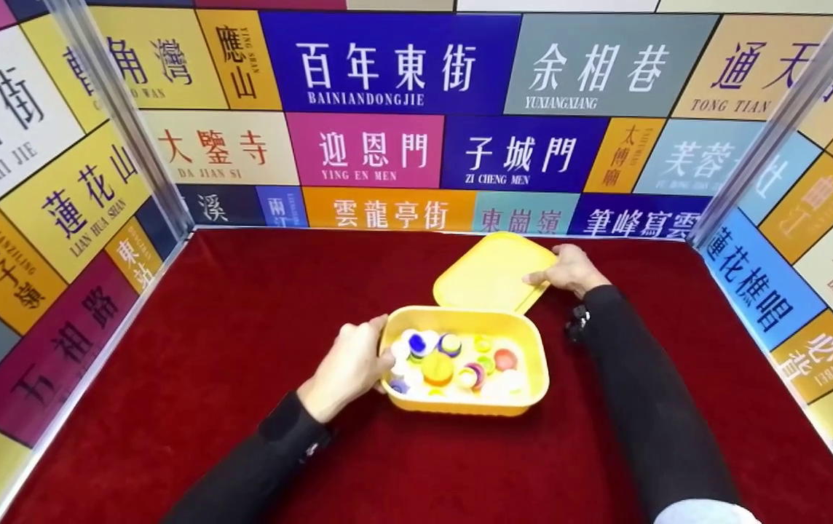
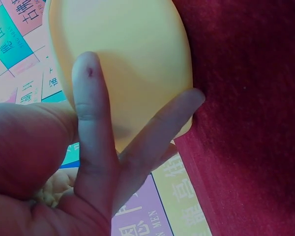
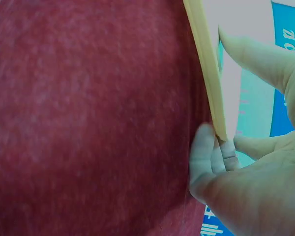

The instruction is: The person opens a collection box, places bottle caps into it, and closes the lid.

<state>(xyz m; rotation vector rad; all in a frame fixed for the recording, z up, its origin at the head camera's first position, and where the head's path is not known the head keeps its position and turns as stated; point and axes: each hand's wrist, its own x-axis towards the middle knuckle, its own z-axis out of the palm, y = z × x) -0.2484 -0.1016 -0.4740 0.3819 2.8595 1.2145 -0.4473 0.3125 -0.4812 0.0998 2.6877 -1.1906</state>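
A yellow plastic box [image 1: 467, 405] stands open on the red cloth, with several bottle caps [image 1: 438, 369] in white, blue, orange, yellow and pink lying inside. My left hand [image 1: 347, 365] grips its left wall, thumb over the rim and fingers outside. In the left wrist view the fingers of that hand [image 2: 101, 142] spread along the smooth outer wall of the box [image 2: 137, 54]. Behind the box lies its yellow lid [image 1: 493, 273]. My right hand [image 1: 573, 269] holds the lid by its right edge, thumb on top. Fingers of the right hand [image 3: 250, 182] curl at the lid's edge [image 3: 210, 73] in the right wrist view.
Red cloth [image 1: 242, 327] covers the table. Panels printed with place names [image 1: 387, 65] wall in the back and both sides. Metal posts [image 1: 751, 145] stand at the back corners.
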